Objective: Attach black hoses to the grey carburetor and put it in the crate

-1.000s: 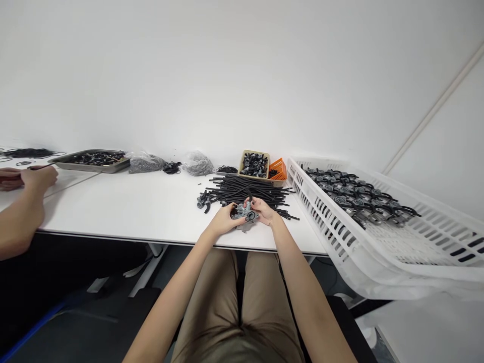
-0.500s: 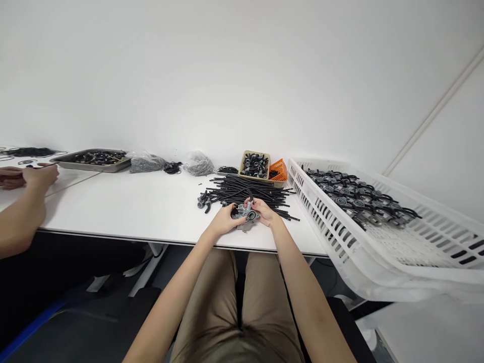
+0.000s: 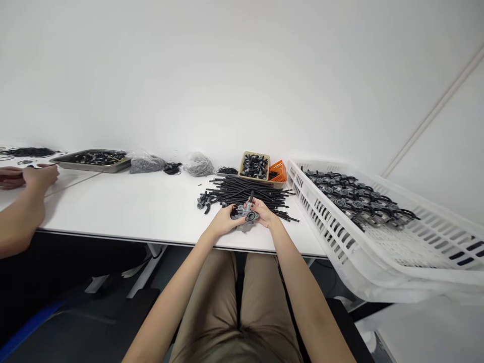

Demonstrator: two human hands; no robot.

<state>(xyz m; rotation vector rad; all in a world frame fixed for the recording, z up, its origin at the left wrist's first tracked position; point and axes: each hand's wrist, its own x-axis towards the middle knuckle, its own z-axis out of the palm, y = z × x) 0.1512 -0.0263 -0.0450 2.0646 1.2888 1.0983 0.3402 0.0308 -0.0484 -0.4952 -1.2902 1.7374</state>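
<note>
- While the seated person is working at the white table (image 3: pixel 143 206), a co-worker's hand (image 3: pixel 40 176) is resting on the far left end of that table, fingers curled around something thin and dark that is too small to make out.
- Sitting further along the table's back edge is a metal tray (image 3: pixel 91 159) of dark parts, and right of it two clear bags (image 3: pixel 145 163) of small grey pieces are lying beside a tangle of black rings (image 3: pixel 172 168).
- Lying across the table's middle is a heap of black tubes (image 3: pixel 245 189), with a tan box (image 3: pixel 254 165) of round parts and a small orange basket (image 3: pixel 278 170) standing just behind it.
- Gripping from the left, the person's left hand (image 3: pixel 223 221) is closing its fingers on a grey metal part (image 3: pixel 246 216) at the table's near edge, just in front of the tubes.
- Pinching from the other side, the right hand (image 3: pixel 264 212) is clamping the same part, so both hands are meeting on it, and a short black tube is sticking up from its top.
- Overhanging the table's right end is a white slatted crate (image 3: pixel 397 252), which is holding a row of grey assemblies (image 3: pixel 355 197) with black tubes fitted.
</note>
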